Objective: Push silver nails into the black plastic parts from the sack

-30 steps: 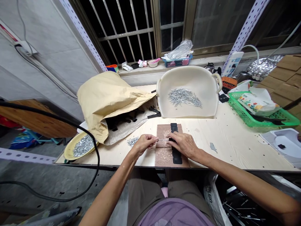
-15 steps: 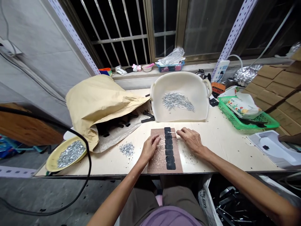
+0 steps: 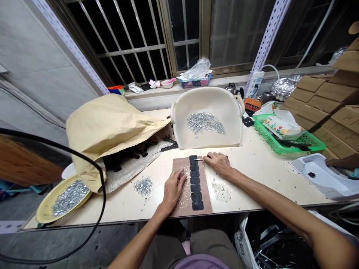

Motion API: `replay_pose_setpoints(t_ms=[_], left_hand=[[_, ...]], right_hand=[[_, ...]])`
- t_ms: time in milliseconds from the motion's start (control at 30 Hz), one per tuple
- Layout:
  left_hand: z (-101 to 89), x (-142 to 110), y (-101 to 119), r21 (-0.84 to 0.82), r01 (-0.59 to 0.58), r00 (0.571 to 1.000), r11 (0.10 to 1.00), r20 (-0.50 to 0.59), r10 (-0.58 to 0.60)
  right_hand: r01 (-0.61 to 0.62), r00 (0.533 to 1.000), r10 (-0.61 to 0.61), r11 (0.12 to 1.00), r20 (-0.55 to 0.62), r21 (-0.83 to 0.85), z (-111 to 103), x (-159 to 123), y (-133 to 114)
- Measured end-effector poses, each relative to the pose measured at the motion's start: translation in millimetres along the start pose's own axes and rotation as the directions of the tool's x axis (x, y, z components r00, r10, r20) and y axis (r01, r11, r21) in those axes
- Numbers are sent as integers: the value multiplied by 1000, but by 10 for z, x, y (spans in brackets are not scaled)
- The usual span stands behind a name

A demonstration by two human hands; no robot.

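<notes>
A brown board (image 3: pixel 208 200) lies at the table's front, with a column of flat black pieces (image 3: pixel 195 180) along it. My right hand (image 3: pixel 218 163) is closed at the board's far right corner. From its fingertips a thin metal pin (image 3: pixel 198 160) points left over the black pieces near the far end. My left hand (image 3: pixel 173 186) rests on the board's left side, fingers curled and thumb close to the forefinger; anything between them is too small to make out. A pile of small metal rings (image 3: pixel 143 186) lies left of that hand.
Behind the board stands a white tub (image 3: pixel 179 132) holding metal pins (image 3: pixel 206 122). At left are a large paper sack (image 3: pixel 103 123) with black parts inside and a yellow dish (image 3: pixel 45 213) of small metal bits. A green basket (image 3: pixel 314 144) stands right; a black cable (image 3: pixel 103 186) hangs at left.
The whole view has shifted and turned slightly. My left hand's fingers are more curled, close to the board's left side. My right hand still holds the pin over the far black pieces.
</notes>
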State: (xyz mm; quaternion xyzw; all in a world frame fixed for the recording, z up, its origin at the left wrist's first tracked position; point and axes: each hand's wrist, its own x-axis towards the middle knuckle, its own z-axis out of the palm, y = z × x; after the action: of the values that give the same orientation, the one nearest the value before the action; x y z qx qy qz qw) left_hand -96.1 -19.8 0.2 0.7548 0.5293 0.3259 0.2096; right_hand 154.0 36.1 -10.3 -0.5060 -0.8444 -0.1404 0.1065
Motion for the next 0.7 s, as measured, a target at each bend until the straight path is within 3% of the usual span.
replay_pose_setpoints(t_ms=[200, 467, 700], left_hand=[[9, 10, 1, 24, 0, 1000, 1000, 8, -1], [18, 14, -10, 44, -4, 1000, 999, 10, 3], [29, 16, -15, 60, -3, 1000, 998, 17, 1]], right_hand=[[95, 995, -94, 995, 14, -33, -8, -8, 51], [47, 998, -47, 999, 37, -9, 16, 54, 19], [153, 987, -153, 988, 41, 7, -2, -13, 19]])
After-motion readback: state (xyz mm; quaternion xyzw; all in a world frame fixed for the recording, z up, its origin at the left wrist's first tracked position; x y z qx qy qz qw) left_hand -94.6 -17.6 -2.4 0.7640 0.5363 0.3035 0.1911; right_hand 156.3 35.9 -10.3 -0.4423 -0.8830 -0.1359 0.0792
